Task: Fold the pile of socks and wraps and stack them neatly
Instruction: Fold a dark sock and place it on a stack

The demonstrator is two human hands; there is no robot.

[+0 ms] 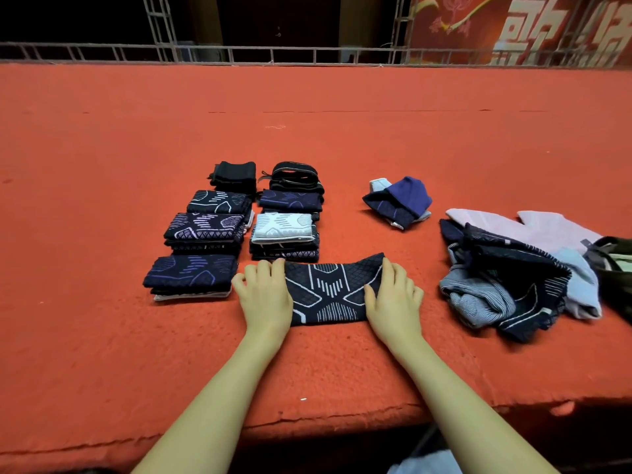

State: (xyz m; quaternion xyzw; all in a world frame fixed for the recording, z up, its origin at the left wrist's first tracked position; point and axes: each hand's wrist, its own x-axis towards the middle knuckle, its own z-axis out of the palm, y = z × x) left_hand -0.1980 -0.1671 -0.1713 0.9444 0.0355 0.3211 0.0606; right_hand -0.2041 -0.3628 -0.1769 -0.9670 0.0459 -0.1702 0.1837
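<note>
A dark navy wrap [330, 290] with a white geometric pattern lies flat on the red carpet in front of me. My left hand [265, 295] lies palm down on its left end, fingers curved over the far corner. My right hand [393, 297] presses flat on its right end. Behind the wrap stand two rows of folded stacks [205, 230] of patterned navy pieces, one white piece [284, 227] on top in the right row. An unfolded pile [513, 278] of navy, grey and pink cloth lies to the right.
A small heap of blue and navy cloth [400, 201] lies behind and right of the wrap. A dark green bag [615, 265] sits at the right edge. The red carpet's front edge [307, 422] runs close to me. A metal railing [273, 54] runs along the back.
</note>
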